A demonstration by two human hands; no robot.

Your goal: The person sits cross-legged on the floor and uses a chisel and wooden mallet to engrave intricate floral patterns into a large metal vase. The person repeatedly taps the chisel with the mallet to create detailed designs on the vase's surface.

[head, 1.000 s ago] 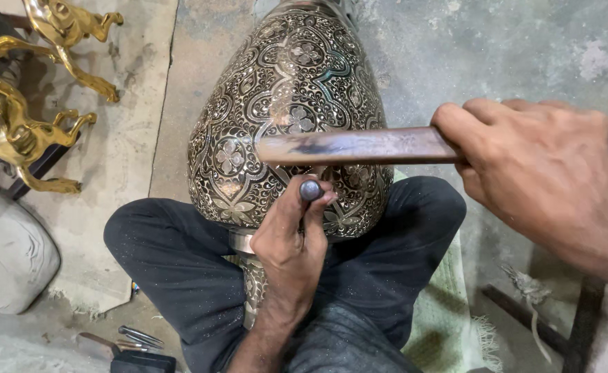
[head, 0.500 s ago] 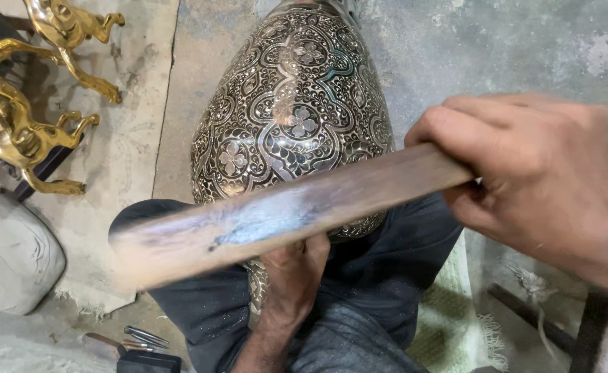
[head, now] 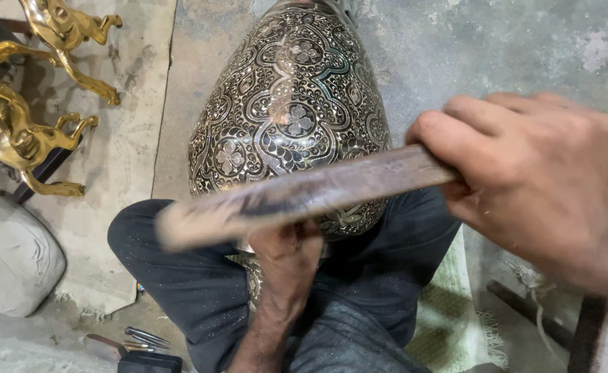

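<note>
Overhead, wooden stick (head: 297, 197) across engraved vase (head: 290, 117)

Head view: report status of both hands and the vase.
Right hand gripping wooden stick, blurred, across engraved vase. Left hand at vase's lower side, under stick; what it holds is hidden. Vase lies across lap. Nothing in the way.

My right hand (head: 532, 186) grips a flat wooden stick (head: 304, 197) slanting across the engraved metal vase (head: 290, 117) lying in my lap. My left hand (head: 286, 259) rests at the vase's lower part, beneath the stick. Brass horse figures (head: 21, 131) stand on the floor's left edge.
</note>
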